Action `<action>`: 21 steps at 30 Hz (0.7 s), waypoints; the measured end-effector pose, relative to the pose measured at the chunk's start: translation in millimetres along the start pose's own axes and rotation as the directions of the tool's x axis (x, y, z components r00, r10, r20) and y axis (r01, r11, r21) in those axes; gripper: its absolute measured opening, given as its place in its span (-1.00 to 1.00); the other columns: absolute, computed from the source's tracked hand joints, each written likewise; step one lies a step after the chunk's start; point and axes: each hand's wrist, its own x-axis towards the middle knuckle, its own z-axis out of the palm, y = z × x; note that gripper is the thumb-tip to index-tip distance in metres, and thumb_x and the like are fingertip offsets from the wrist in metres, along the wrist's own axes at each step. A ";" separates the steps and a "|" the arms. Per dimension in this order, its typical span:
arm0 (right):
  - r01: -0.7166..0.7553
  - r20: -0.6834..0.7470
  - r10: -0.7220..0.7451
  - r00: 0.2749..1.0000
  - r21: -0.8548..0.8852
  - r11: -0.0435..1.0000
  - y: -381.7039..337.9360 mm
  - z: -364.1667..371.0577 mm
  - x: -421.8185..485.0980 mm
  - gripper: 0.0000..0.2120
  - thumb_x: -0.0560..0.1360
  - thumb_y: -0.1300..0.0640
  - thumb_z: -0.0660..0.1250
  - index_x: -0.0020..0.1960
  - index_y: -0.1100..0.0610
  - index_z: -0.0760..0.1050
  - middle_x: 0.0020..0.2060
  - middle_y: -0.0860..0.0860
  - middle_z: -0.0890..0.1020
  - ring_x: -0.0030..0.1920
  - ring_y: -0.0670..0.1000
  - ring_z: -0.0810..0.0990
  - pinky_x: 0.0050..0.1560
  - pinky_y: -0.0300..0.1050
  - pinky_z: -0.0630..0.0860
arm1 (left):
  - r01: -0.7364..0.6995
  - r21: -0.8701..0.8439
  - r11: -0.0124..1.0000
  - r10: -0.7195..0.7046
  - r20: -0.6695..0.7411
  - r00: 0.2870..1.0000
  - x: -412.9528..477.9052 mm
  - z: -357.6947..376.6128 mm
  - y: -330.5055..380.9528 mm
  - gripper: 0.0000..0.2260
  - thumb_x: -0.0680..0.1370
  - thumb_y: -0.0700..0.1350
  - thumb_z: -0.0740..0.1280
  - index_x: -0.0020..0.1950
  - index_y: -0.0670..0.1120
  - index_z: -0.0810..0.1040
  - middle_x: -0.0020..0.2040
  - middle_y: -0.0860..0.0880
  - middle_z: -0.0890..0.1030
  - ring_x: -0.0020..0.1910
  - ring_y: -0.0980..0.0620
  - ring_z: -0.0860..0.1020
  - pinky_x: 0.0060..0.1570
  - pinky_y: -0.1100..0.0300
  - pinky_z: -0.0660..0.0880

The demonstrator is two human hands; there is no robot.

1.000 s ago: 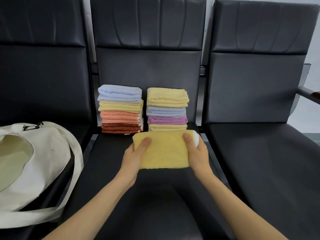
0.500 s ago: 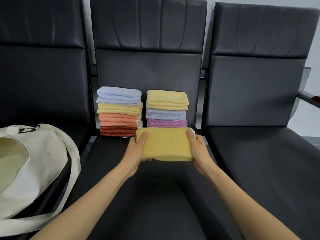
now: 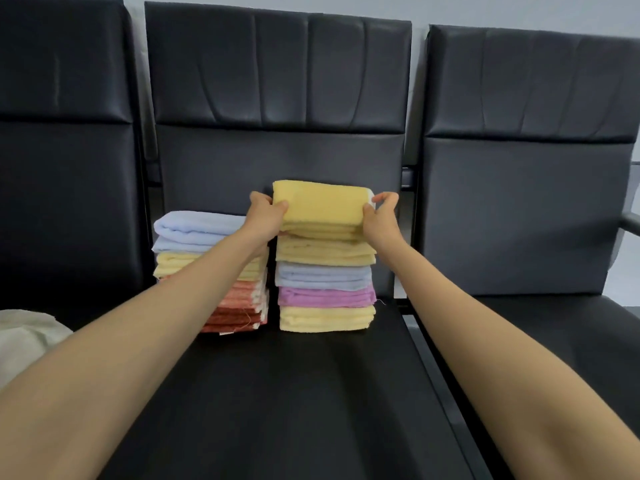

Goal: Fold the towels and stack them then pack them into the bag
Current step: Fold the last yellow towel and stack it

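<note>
Three black seats stand in a row, a pale bag at the left edge. The middle seat bears a left stack and right stack of towels. Atop the right stack lies a folded yellow towel, its ends gripped by the left hand and right hand.

Towels: soft terry cloth, matt, fuzzy nap; frayed threads on orange towels. Chairs: black leather-like upholstery, smooth, faint sheen, creased backrests. Bag: off-white woven cloth, matt.
</note>
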 end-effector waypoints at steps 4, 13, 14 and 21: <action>-0.004 -0.046 -0.002 0.999 -0.119 0.993 25.3 16.2 20.0 -0.85 0.65 0.15 0.01 0.21 0.14 0.17 -0.30 0.01 0.38 -0.35 -0.05 0.32 -0.38 -0.17 0.27 | 0.002 0.194 0.981 -0.001 -0.004 1.000 12.0 12.3 -14.6 -0.66 0.64 -0.03 0.17 0.29 -0.23 0.30 0.16 -0.17 0.47 0.12 -0.15 0.50 0.17 -0.08 0.50; 0.113 -0.078 -0.144 0.986 -0.314 0.943 30.9 10.4 25.2 -0.70 0.66 0.03 0.01 0.22 0.18 0.38 0.20 0.15 0.45 0.25 0.18 0.32 0.16 -0.02 0.29 | -0.365 0.578 0.730 0.516 -0.117 0.848 -4.0 21.1 -13.9 -0.69 0.62 -0.15 0.24 0.31 -0.27 0.34 0.34 -0.24 0.31 0.30 -0.22 0.29 0.27 0.05 0.24; 0.165 -0.083 -0.207 0.975 -0.351 0.922 31.1 7.8 22.2 -0.69 0.66 0.03 0.02 0.24 0.18 0.40 0.24 0.14 0.44 0.27 0.18 0.30 0.22 -0.02 0.27 | -0.441 0.592 0.675 0.598 -0.088 0.797 -8.4 19.8 -14.6 -0.69 0.61 -0.17 0.23 0.32 -0.27 0.37 0.35 -0.25 0.32 0.33 -0.22 0.28 0.29 0.06 0.22; 0.627 0.258 -0.694 0.672 -0.698 0.347 59.7 1.1 -16.3 -0.69 0.52 0.20 0.17 0.22 0.22 0.49 0.18 0.16 0.55 0.22 0.22 0.50 0.12 0.15 0.51 | -0.503 0.771 0.389 0.478 0.298 0.826 -31.8 19.8 -51.2 -0.54 0.68 -0.08 0.03 0.57 -0.14 0.05 0.58 -0.15 -0.01 0.55 -0.13 -0.05 0.49 -0.09 -0.02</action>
